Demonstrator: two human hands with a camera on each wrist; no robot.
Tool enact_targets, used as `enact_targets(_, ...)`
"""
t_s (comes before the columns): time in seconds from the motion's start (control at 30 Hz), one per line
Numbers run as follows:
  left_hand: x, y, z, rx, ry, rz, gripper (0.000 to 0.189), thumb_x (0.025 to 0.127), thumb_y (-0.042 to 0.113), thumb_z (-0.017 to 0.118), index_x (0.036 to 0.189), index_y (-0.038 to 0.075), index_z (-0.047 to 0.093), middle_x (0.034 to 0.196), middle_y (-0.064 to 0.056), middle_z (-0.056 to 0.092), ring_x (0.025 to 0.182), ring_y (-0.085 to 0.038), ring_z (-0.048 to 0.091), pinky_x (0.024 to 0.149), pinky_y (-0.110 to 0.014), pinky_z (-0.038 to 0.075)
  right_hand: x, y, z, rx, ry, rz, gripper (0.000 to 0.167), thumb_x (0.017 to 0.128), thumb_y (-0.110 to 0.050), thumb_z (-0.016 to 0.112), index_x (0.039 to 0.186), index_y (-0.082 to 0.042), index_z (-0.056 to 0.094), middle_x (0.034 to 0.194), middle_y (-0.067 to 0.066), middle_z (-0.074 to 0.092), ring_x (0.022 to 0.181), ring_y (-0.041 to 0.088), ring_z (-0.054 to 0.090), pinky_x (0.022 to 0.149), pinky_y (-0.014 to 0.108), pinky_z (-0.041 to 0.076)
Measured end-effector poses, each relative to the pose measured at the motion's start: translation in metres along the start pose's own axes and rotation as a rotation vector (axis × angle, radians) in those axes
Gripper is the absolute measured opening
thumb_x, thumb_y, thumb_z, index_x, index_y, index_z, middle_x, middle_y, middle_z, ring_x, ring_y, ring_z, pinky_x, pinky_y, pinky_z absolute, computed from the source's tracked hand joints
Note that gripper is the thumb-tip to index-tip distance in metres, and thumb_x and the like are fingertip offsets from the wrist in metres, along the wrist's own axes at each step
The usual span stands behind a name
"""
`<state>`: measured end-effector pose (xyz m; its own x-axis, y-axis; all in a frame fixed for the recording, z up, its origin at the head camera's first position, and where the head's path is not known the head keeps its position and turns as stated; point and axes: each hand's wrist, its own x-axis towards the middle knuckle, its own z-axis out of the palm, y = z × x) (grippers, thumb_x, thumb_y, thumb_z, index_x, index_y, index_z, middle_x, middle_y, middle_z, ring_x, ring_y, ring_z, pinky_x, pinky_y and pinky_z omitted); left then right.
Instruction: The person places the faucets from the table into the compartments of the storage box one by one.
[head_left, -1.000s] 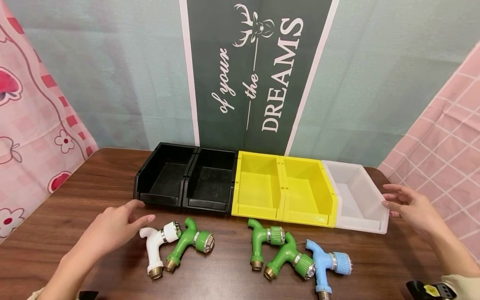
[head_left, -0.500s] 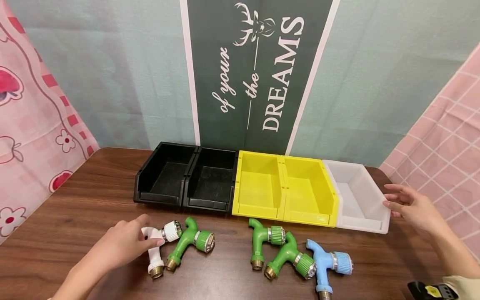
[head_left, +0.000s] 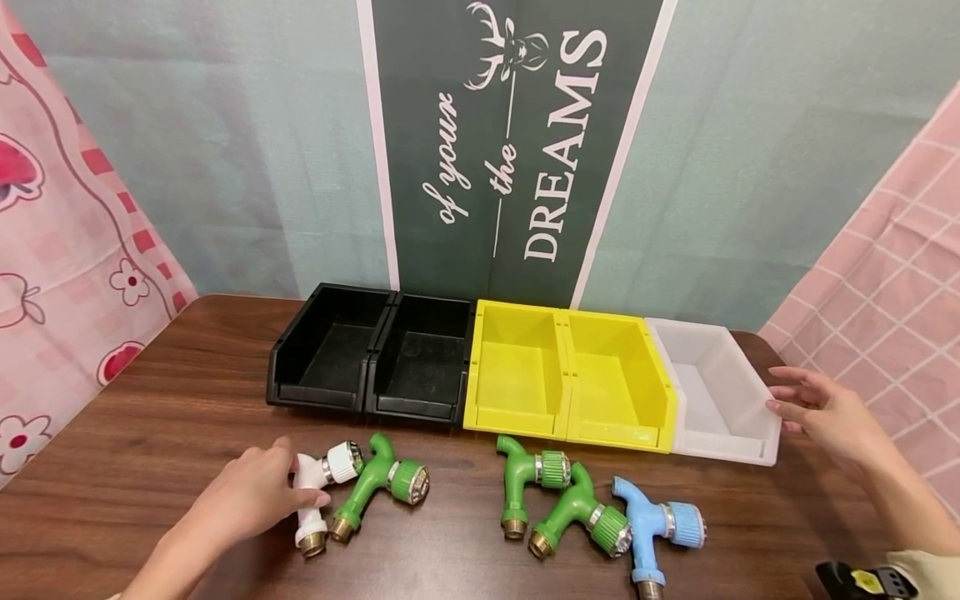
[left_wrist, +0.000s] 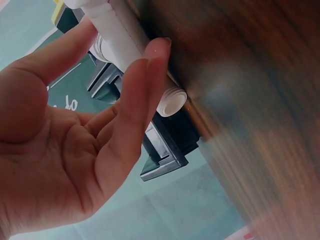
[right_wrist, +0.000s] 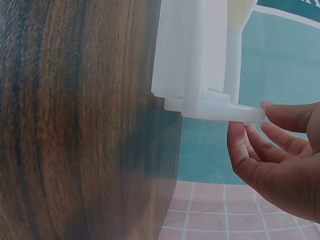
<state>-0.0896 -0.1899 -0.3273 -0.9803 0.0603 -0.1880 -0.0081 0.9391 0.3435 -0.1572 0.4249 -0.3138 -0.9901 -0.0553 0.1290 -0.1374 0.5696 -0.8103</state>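
A white faucet [head_left: 310,475] with a brass threaded end lies on the table at the left. My left hand [head_left: 255,492] is around its body, thumb on one side and fingers on the other; in the left wrist view the fingers curl past the white spout [left_wrist: 125,45]. Beside it lies a green faucet [head_left: 369,487]. Over on the right, my right hand [head_left: 832,417] holds the side rim of the white bin [head_left: 759,392]. The right wrist view has the thumb at the rim's edge [right_wrist: 247,112] and curled fingers against its outer side.
Two more green faucets [head_left: 513,492] [head_left: 581,512] and a blue faucet [head_left: 647,533] lie at the centre right. Behind them runs a row of bins: two black bins [head_left: 318,396] [head_left: 414,408], two yellow bins [head_left: 517,422] [head_left: 618,435], then the white one. A curtain [head_left: 285,150] hangs behind.
My left hand has moved right and down from beside the white faucet and now closes around its body. The right hand has stayed at the white bin's rim.
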Motion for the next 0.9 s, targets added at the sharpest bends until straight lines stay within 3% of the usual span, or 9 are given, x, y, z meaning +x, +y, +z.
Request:
enact_targets(0.23, 0.004, -0.002, -0.001, -0.007, 0.006, 0.03, 0.053, 0.068, 0.038, 0.078, 0.09, 0.0, 0.05, 0.069, -0.006, 0.052, 0.062, -0.023, 0.051, 0.053, -0.04, 0.041, 0.0, 0.0, 0.0, 0.027, -0.003, -0.008, 0.044, 0.087, 0.001, 0.058, 0.104, -0.038, 0.048, 0.089, -0.025, 0.058, 0.072, -0.001, 0.059, 0.056, 0.024, 0.052)
enact_targets(0.5, 0.002, -0.011, -0.002, -0.1, 0.024, 0.098, 0.047, 0.07, 0.028, 0.078, 0.095, 0.007, 0.045, 0.066, 0.002, 0.047, 0.056, -0.014, 0.043, 0.05, -0.03, 0.034, 0.0, 0.0, 0.0, 0.038, -0.01, -0.013, 0.044, 0.087, 0.002, 0.057, 0.105, -0.037, 0.049, 0.089, -0.024, 0.058, 0.072, -0.001, 0.06, 0.056, 0.023, 0.052)
enact_targets(0.7, -0.002, -0.011, 0.0, -0.096, 0.005, 0.085, 0.054, 0.068, 0.035, 0.079, 0.098, 0.004, 0.047, 0.063, 0.002, 0.047, 0.054, -0.013, 0.043, 0.05, -0.03, 0.035, -0.001, -0.002, 0.002, 0.047, -0.013, -0.007, 0.045, 0.087, 0.003, 0.057, 0.104, -0.038, 0.048, 0.089, -0.024, 0.058, 0.072, -0.001, 0.059, 0.056, 0.023, 0.051)
enact_targets(0.9, -0.002, -0.011, 0.001, -0.121, -0.004, 0.076, 0.051, 0.066, 0.025, 0.081, 0.097, 0.002, 0.047, 0.063, 0.002, 0.049, 0.055, -0.013, 0.045, 0.051, -0.03, 0.037, -0.001, -0.004, 0.003, 0.052, -0.014, -0.015, 0.048, 0.087, 0.006, 0.055, 0.104, -0.039, 0.049, 0.088, -0.024, 0.058, 0.072, -0.001, 0.059, 0.056, 0.022, 0.051)
